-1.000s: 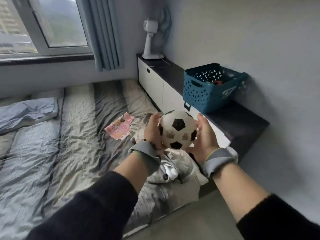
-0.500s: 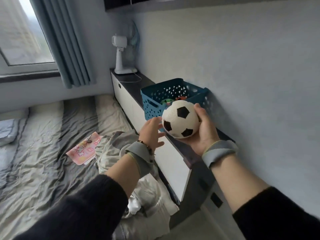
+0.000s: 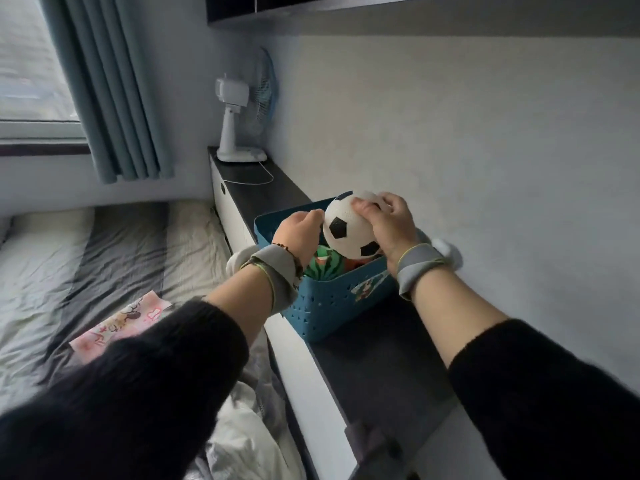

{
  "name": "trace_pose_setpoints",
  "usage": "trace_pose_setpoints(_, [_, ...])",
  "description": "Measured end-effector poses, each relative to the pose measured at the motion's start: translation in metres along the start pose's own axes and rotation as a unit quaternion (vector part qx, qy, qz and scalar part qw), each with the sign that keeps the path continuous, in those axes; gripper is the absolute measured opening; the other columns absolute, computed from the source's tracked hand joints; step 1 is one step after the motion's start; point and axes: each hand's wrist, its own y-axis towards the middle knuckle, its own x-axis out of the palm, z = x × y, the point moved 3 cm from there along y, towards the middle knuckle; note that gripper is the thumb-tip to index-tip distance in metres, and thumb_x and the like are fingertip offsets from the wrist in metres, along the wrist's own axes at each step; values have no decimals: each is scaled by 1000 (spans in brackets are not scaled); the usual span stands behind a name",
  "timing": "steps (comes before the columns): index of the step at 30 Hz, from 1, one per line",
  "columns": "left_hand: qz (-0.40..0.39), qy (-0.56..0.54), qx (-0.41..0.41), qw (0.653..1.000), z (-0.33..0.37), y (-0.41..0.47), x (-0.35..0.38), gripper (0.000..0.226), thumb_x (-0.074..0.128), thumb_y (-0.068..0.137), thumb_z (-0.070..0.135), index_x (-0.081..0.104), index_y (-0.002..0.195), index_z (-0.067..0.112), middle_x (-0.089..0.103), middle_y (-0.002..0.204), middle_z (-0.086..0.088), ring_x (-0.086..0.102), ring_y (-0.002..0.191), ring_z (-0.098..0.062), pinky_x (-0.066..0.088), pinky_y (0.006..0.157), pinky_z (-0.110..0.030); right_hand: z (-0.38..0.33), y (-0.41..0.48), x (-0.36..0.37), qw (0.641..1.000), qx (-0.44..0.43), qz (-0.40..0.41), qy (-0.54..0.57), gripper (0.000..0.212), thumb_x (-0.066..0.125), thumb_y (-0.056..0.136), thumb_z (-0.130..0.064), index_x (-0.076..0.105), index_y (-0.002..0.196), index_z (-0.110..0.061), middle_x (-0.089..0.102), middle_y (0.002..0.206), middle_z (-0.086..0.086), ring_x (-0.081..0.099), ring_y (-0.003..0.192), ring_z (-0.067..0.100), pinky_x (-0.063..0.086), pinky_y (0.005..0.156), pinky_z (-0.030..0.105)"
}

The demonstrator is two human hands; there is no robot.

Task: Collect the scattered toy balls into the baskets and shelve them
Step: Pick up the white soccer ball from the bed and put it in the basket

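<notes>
Over the blue basket (image 3: 332, 306), right hand (image 3: 388, 223) fingers clasp the soccer ball (image 3: 346, 230); left hand (image 3: 299, 230) fingers curled beside it.

Basket (image 3: 332, 306) on ledge (image 3: 374, 362), right of bed (image 3: 104, 258)

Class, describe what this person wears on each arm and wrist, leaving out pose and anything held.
Both arms wear dark, fuzzy sleeves pushed up the forearms. Each wrist carries a grey fabric band with a thin yellow-green edge. The left hand also has a beaded bracelet at the wrist. The right hand shows no bracelet.
</notes>
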Motion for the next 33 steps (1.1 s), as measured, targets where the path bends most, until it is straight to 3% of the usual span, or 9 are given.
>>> trace_pose_setpoints(3, [27, 79, 26, 996, -13, 25, 9, 39, 39, 95, 35, 50, 61, 16, 51, 62, 2, 48, 56, -14, 33, 57, -25, 16, 43, 22, 998, -17, -48, -48, 67, 76, 71, -48, 48, 125, -22, 54, 122, 2, 56, 103, 22, 53, 81, 33])
trace_pose_setpoints(5, [58, 107, 2, 993, -22, 38, 7, 42, 36, 96, 35, 44, 58, 18, 46, 57, 2, 44, 54, -16, 29, 52, -27, 28, 66, 42, 993, -18, -97, -69, 68, 76, 72, -48, 46, 127, -20, 52, 121, 1, 55, 103, 21, 51, 87, 35])
trace_pose_setpoints(8, [100, 141, -34, 984, -37, 55, 6, 36, 33, 96, 35, 48, 70, 17, 51, 68, -3, 51, 70, -26, 36, 59, -30, 42, 95, 70, 983, 1, -163, -81, 73, 76, 73, -48, 45, 133, -18, 53, 128, 4, 56, 108, 22, 51, 89, 35])
trace_pose_setpoints(12, [150, 220, -95, 959, -70, 66, 6, 42, 30, 91, 46, 59, 107, 20, 66, 98, -8, 60, 93, -29, 49, 84, -40, 69, 116, 112, 963, 8, -231, -138, 78, 75, 73, -50, 42, 137, -18, 49, 137, 9, 53, 118, 27, 45, 91, 32])
trace_pose_setpoints(15, [173, 369, -59, 911, -83, 63, 11, 45, 28, 82, 50, 63, 103, 30, 67, 102, -2, 55, 102, -25, 41, 85, -38, 84, 117, 136, 954, 11, -246, -172, 78, 73, 76, -48, 40, 139, -16, 44, 142, 12, 48, 126, 30, 40, 101, 34])
trace_pose_setpoints(17, [144, 426, -54, 892, -91, 63, 17, 47, 31, 79, 51, 62, 109, 34, 65, 114, 2, 48, 115, -22, 32, 96, -42, 88, 117, 143, 950, 9, -253, -185, 69, 68, 81, -43, 41, 138, -16, 42, 143, 12, 47, 126, 29, 38, 104, 35])
trace_pose_setpoints(20, [118, 452, -87, 880, -101, 67, 13, 46, 36, 78, 51, 57, 116, 36, 57, 129, 6, 40, 126, -20, 23, 106, -45, 95, 119, 155, 928, 7, -301, -219, 58, 61, 85, -36, 42, 137, -18, 37, 143, 12, 46, 126, 30, 40, 103, 37])
trace_pose_setpoints(26, [111, 477, -84, 867, -102, 70, 13, 46, 42, 79, 52, 54, 121, 35, 56, 129, 7, 40, 126, -19, 25, 105, -45, 89, 118, 153, 915, -31, -309, -260, 53, 56, 88, -37, 45, 136, -19, 39, 144, 10, 46, 127, 30, 38, 103, 35])
trace_pose_setpoints(33, [220, 410, -38, 884, -86, 46, -7, 42, 49, 83, 43, 56, 123, 34, 59, 127, 5, 49, 121, -19, 37, 89, -33, 49, 86, 149, 921, -126, -274, -245, 21, 56, 83, -20, 63, 103, -18, 58, 123, 9, 58, 108, 27, 43, 93, 31])
